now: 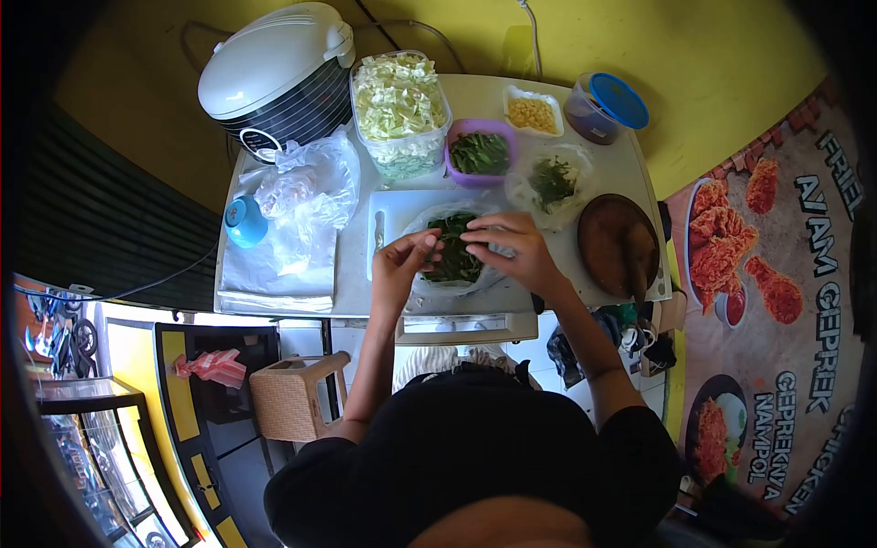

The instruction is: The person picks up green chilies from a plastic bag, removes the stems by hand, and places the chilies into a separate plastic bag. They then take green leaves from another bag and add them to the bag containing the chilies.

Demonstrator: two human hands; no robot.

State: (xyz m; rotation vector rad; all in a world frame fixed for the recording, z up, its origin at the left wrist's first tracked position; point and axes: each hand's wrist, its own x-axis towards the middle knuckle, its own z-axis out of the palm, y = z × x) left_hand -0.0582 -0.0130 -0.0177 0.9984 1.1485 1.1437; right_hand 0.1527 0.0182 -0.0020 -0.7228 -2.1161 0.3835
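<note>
My left hand (402, 265) is at the left side of a clear plastic bag (422, 285) of dark green leaves (457, 267). Its thumb and fingertips are pinched together; whatever they hold is too small to make out. Over the bag's right side, my right hand (516, 248) points leftward with its fingers apart. Both hands hover above the leaves, fingertips a short way from each other. Under the bag lies a white cutting board (391, 208). A purple tub (449, 169) of green leaves and a second plastic bag (577, 203) with greens stand just beyond.
A clear tub of chopped cabbage (397, 100) stands beside a rice cooker (274, 73). At the back right are a tray of yellow pieces (532, 114) and a blue-lidded container (607, 105). A stone mortar (607, 237) sits right; a blue cup (245, 222) and plastic bags (315, 183) lie left.
</note>
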